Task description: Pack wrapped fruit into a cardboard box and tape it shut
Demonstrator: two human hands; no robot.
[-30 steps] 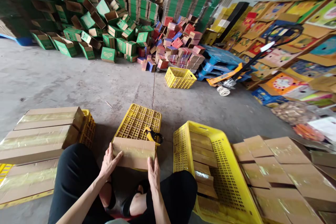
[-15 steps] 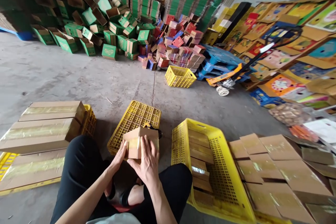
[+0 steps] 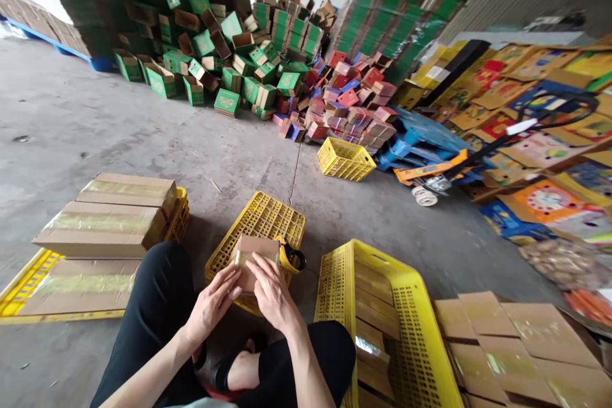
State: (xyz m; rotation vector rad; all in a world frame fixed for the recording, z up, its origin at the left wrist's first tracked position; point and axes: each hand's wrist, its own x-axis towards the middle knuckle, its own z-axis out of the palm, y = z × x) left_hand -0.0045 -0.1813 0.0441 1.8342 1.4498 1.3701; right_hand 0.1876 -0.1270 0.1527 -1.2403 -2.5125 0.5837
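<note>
A small cardboard box (image 3: 261, 245) with clear yellowish tape across it sits on an upturned yellow crate (image 3: 258, 217) in front of me. My left hand (image 3: 215, 303) lies along the box's left side, fingers stretched out and touching it. Flat on the taped face rests my right hand (image 3: 272, 290), its fingers extended over the tape. Just right of the box is a yellow-and-black tape dispenser (image 3: 291, 257), partly hidden behind it. Both hands cover part of the box's near side.
Left of my knee, long taped cartons (image 3: 100, 223) lie on a yellow crate (image 3: 179, 213). To my right stand a deep yellow crate (image 3: 415, 306) holding boxes and a stack of taped boxes (image 3: 516, 344). Farther off are another yellow crate (image 3: 347, 159), a pallet jack (image 3: 433, 172) and heaped green boxes (image 3: 227, 102).
The view has shifted, so the surroundings sit lower and farther right. The box has been turned or tipped, and my hands have slid over its taped face.
</note>
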